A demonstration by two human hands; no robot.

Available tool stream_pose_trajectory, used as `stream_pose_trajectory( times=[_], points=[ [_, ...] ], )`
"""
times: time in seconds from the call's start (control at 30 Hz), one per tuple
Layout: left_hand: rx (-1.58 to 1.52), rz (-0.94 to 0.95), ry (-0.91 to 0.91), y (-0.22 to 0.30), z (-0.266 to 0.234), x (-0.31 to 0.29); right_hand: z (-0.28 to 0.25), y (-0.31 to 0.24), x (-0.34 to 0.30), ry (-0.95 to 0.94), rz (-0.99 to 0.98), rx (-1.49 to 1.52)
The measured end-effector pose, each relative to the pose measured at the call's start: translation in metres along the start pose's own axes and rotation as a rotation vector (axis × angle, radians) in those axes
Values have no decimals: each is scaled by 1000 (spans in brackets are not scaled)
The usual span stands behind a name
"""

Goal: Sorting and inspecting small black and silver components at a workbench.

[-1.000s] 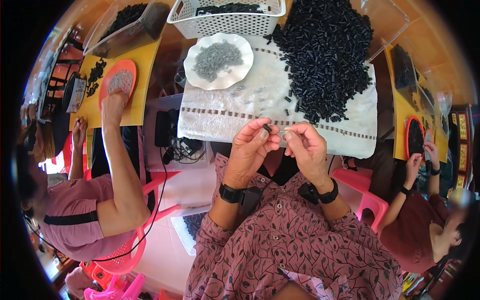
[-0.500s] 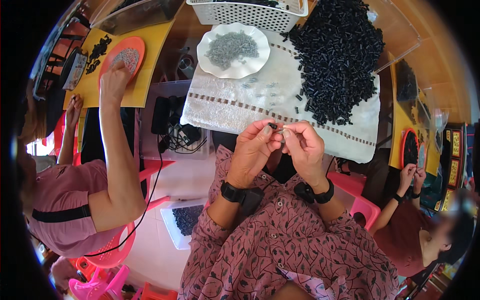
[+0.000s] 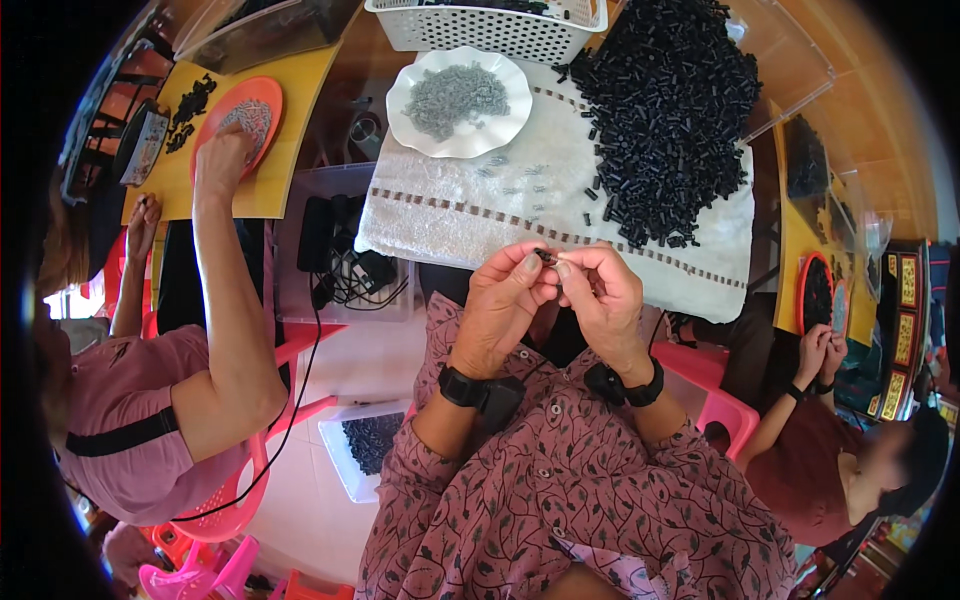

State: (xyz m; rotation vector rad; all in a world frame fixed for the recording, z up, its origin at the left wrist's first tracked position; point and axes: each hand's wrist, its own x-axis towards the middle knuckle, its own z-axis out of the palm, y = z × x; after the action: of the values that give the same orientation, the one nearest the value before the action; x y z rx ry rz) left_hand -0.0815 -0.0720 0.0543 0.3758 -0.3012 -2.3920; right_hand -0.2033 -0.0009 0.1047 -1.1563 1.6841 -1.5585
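Note:
My left hand [image 3: 495, 310] pinches a small black cylindrical piece [image 3: 545, 257] between thumb and fingertips. Against its end, the thumb and forefinger of my right hand [image 3: 605, 300] are pressed together; whatever they hold is too small to make out. Both hands meet just off the near edge of a white towel [image 3: 430, 222] with a brown checked stripe. Beyond them, a large heap of black cylindrical pieces [image 3: 670, 120] covers the towel's right side. A white scalloped plate [image 3: 401, 125] bears a pile of small translucent grey pieces [image 3: 455, 98], and several lie loose below it.
A white perforated basket [image 3: 490, 35] stands behind the plate. To the left, another person's hand [image 3: 222, 160] is in an orange plate [image 3: 277, 95] on a yellow table; someone else works at right [image 3: 815, 355]. A clear bin [image 3: 395, 305] with cables and a black cord [image 3: 300, 420] lie left.
My hands stay together, the black piece now tilted a little differently between the fingertips. The whole view has shifted slightly. The person at left has their hand lower in the orange plate.

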Motion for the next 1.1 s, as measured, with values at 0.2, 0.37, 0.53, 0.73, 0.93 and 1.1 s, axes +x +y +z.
stream_pose_trajectory(
  times=[0.2, 0.37, 0.53, 0.73, 0.93, 1.1],
  points=[
    [-6, -1, -5, -2, -3, 1, 1, -1, 1, -6, -33, -33],
    [29, 9, 2, -3, -4, 1, 0, -2, 3, -18, -21, -50],
    [64, 3, 15, -4, -2, 1, -3, -7, 5, -34, 141, 46],
    [51, -1, -6, -3, -2, 1, -5, -3, 2, -27, 177, 122],
    [13, -54, 59, 2, 2, 0, -27, 16, 10, 53, 166, -46],
    [30, -85, 105, 2, 4, -1, -43, 42, 33, 126, -214, -632]
  ],
)
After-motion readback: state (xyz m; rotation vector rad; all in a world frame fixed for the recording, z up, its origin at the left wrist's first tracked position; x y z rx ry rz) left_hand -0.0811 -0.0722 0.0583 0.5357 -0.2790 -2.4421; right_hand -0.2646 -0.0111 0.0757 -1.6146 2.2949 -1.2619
